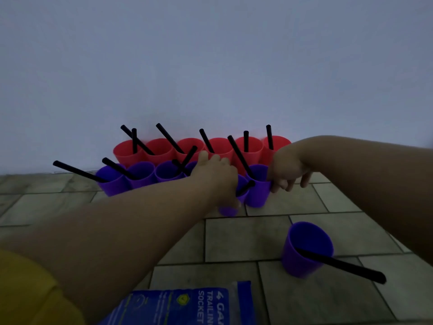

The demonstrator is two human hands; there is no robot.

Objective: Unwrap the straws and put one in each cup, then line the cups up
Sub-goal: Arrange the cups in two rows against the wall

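A row of several red cups (pixel 159 150) stands against the wall, each with a black straw. In front of it runs a row of purple cups (pixel 140 175) with black straws (pixel 77 171). My left hand (pixel 215 174) grips one purple cup (pixel 228 209) in that front row, mostly hiding it. My right hand (pixel 287 166) holds the neighbouring purple cup (pixel 257 191) at its right side; a long straw (pixel 239 156) leans out of it. One more purple cup (pixel 304 249) with a straw (pixel 339 265) stands alone on the floor nearer to me, at the right.
The cups stand on a tiled floor (pixel 246 238) at the foot of a plain wall (pixel 210 66). A blue printed package (pixel 182 306) lies at the bottom edge near me. A yellow sleeve (pixel 25 292) shows at the lower left.
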